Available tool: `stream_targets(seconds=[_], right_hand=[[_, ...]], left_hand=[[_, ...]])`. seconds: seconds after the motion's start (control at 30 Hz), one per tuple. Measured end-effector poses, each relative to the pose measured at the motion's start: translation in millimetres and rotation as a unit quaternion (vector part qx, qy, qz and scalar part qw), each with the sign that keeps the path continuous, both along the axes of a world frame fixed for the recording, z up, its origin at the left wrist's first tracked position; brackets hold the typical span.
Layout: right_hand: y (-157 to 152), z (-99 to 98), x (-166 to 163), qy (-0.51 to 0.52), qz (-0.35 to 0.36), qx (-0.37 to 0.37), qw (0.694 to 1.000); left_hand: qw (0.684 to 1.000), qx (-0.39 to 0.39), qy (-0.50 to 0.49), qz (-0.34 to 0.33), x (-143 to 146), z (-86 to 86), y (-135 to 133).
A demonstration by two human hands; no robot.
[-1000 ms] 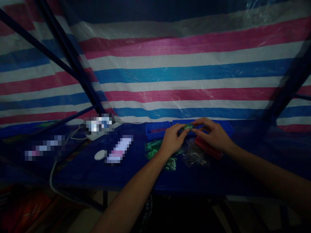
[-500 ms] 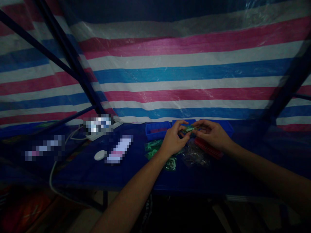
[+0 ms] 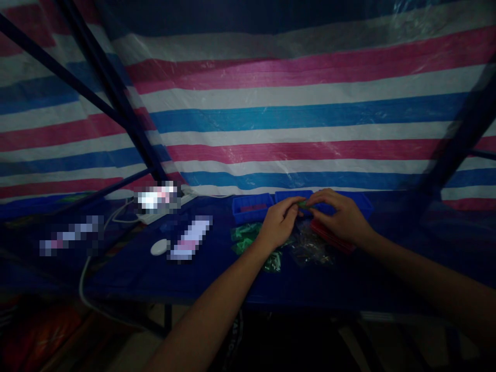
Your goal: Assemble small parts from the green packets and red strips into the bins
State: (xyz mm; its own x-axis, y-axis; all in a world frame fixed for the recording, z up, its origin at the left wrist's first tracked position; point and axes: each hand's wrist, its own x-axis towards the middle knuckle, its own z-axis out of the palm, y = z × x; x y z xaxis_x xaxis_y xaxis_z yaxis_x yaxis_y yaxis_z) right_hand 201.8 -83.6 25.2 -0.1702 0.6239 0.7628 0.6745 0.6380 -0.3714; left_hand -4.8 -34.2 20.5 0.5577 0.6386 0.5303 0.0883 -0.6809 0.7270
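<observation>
My left hand and my right hand meet above the blue table, both pinched on one small green part held between their fingertips. Below my left hand lie several loose green parts. Under my right hand is a red flat tray, and between the hands lies a clear plastic bag of small pieces. The light is dim and the part's details do not show.
Two blue plastic bins stand along the table's back edge under a striped tarpaulin wall. A white round object, a white power strip and cables lie on the left. Dark tent poles slant at left.
My left fingers have shifted on the green part, closing over it more from above. Both hands stay at the same spot above the table.
</observation>
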Motion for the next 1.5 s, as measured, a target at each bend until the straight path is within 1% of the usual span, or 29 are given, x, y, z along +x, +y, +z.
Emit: stream_targets(seconds=[0.07, 0.13, 0.23, 0.3, 0.37, 0.43, 0.5, 0.63, 0.73, 0.83, 0.93, 1.0, 1.13, 1.23, 1.3, 1.37, 1.43, 1.5], right_hand=[[0.7, 0.2, 0.0, 0.0, 0.011, 0.006, 1.0], [1.0, 0.5, -0.3, 0.012, 0.018, 0.005, 1.0], [0.9, 0.4, -1.8, 0.069, 0.016, -0.017, 0.997], [1.1, -0.7, -3.2, 0.151, 0.031, -0.064, 0.986], [1.4, -2.2, -4.6, 0.233, 0.057, -0.128, 0.962], [1.3, -3.2, -5.8, 0.281, 0.082, -0.186, 0.938], [0.2, -3.2, -6.9, 0.298, 0.101, -0.212, 0.925], [-2.2, -2.9, -7.9, 0.29, 0.13, -0.225, 0.921], [-2.1, -4.0, -7.5, 0.286, 0.159, -0.247, 0.912], [-1.4, -4.6, -7.3, 0.292, 0.177, -0.255, 0.905], [-1.6, -3.7, -7.2, 0.287, 0.177, -0.254, 0.906], [-1.6, -2.7, -6.7, 0.28, 0.161, -0.248, 0.913], [0.2, -2.1, -4.1, 0.257, 0.092, -0.211, 0.938], [1.8, -3.3, -2.5, 0.213, 0.041, -0.163, 0.962], [2.6, -4.9, -2.3, 0.196, 0.042, -0.156, 0.967], [3.9, -6.6, -2.1, 0.2, 0.068, -0.181, 0.961], [6.2, -7.2, -0.3, 0.212, 0.082, -0.198, 0.953], [9.4, -5.4, 5.1, 0.228, 0.066, -0.179, 0.955]], left_hand=[[0.999, -0.019, -0.027, 0.006, 1.5, -1.9, 2.1], [0.998, -0.03, -0.052, 0.027, 2.3, -4.8, 5.8], [0.995, -0.031, -0.072, 0.064, 2.3, -8.7, 11.5], [0.994, -0.029, -0.076, 0.071, 2.2, -9.5, 13.0], [0.994, -0.025, -0.076, 0.071, 2.4, -8.2, 11.5], [0.994, -0.008, -0.068, 0.081, 2.9, -5.3, 7.4], [0.993, 0.028, -0.05, 0.103, 3.2, -2.1, 2.2], [0.988, 0.092, -0.012, 0.127, 3.5, 0.7, -3.8], [0.987, 0.098, 0.001, 0.13, 3.8, -1.5, -2.2], [0.991, 0.075, -0.003, 0.106, 4.0, -4.1, 0.2], [0.996, 0.041, -0.016, 0.079, 3.3, -4.5, 0.5], [0.997, 0.025, -0.017, 0.074, 2.0, -3.5, 0.4], [0.997, 0.01, -0.008, 0.077, -0.2, -1.9, 2.3], [0.998, -0.024, -0.031, 0.049, 1.4, -3.8, 4.6], [0.997, -0.052, -0.056, 0.013, 3.6, -5.5, 5.2], [0.995, -0.07, -0.073, -0.011, 5.3, -5.9, 4.7], [0.995, -0.064, -0.07, -0.008, 5.4, -4.5, 3.5], [0.999, -0.022, -0.043, 0.025, 3.9, -2.5, 2.6]])
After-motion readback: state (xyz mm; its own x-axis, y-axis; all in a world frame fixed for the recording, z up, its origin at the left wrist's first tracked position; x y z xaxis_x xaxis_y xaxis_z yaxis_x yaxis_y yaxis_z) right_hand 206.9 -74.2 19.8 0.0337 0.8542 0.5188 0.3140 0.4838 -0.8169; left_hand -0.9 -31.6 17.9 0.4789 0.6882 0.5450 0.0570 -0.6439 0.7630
